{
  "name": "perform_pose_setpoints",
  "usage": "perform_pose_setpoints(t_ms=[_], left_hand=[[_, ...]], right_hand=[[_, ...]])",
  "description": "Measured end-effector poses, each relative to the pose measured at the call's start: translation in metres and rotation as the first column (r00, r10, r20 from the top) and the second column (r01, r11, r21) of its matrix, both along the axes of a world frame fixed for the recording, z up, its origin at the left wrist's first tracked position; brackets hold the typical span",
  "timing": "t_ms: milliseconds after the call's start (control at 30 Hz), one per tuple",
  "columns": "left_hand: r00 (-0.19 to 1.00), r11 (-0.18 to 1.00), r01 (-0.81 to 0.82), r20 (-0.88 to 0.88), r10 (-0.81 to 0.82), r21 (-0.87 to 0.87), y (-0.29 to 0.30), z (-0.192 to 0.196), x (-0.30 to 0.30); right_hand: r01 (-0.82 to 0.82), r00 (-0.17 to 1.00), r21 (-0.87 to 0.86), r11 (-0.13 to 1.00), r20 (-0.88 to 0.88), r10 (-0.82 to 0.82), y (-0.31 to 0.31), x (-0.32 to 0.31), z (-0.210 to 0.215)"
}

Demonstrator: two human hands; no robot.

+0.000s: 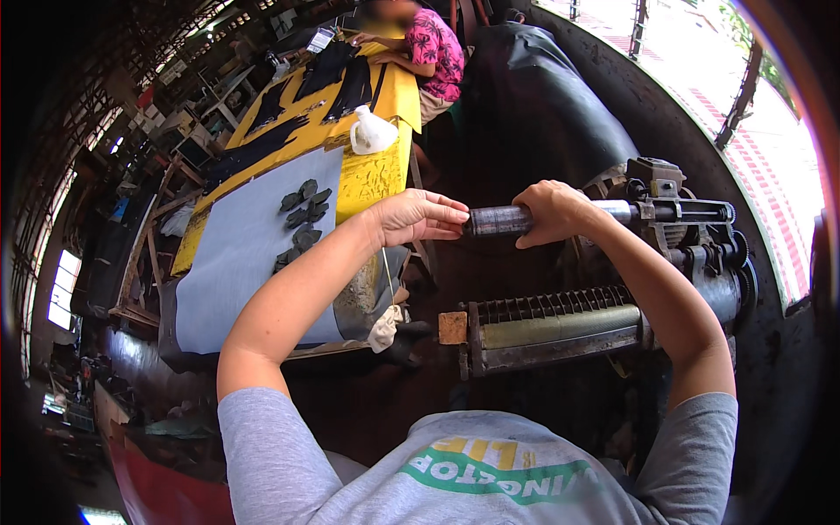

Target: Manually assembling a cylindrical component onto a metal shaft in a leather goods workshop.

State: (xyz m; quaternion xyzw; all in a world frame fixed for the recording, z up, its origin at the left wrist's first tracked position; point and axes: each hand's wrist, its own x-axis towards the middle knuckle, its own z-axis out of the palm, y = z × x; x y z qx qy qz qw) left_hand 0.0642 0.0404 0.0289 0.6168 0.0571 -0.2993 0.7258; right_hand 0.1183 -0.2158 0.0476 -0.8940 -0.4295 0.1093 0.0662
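A metal roller arm (617, 210) reaches left from a machine, with a dark ribbed cylinder (499, 220) at its end. My right hand (556, 210) is closed over the bar, just right of the ribbed part, thumb below and fingers on top. At the cylinder's free left end is my left hand (416, 217), fingers stretched out and their tips at its rim. Whether those tips press on the rim is hard to tell. Below lies a second, greenish roller (560, 327) in a metal frame with a row of wire loops along it.
To the left stands a long table with a grey sheet (254, 236) and yellow covering (385, 179). Dark crumpled pieces (306, 210) and a white jug (372, 131) are on it. At its far end a person in a pink shirt (435, 54) leans over dark cloth (350, 87). A black-covered bulk (551, 105) stands behind.
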Motion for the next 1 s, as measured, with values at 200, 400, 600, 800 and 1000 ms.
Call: perform_pose_setpoints(t_ms=[200, 400, 600, 800, 1000], left_hand=[[0.999, 0.998, -0.016, 0.029, 0.014, 0.065, -0.003, 0.002, 0.002], [0.995, 0.937, 0.012, 0.086, -0.044, 0.348, -0.015, 0.021, 0.01], [0.992, 0.891, -0.013, 0.119, -0.045, 0.453, -0.025, 0.033, 0.011], [0.987, 0.882, -0.023, 0.151, -0.055, 0.472, -0.028, 0.034, 0.011], [0.983, 0.858, -0.028, 0.172, -0.07, 0.513, -0.032, 0.037, 0.011]], right_hand=[[0.005, 1.0, 0.004, 1.0, 0.002, -0.005, 0.0, 0.002, -0.002], [-0.034, 0.999, 0.107, 0.994, 0.038, 0.03, -0.002, 0.004, -0.008], [-0.049, 0.998, 0.143, 0.988, 0.052, 0.042, -0.003, 0.004, -0.012], [-0.042, 0.998, 0.13, 0.991, 0.044, 0.037, -0.002, 0.003, -0.009], [-0.048, 0.998, 0.132, 0.99, 0.039, 0.043, -0.003, 0.003, -0.008]])
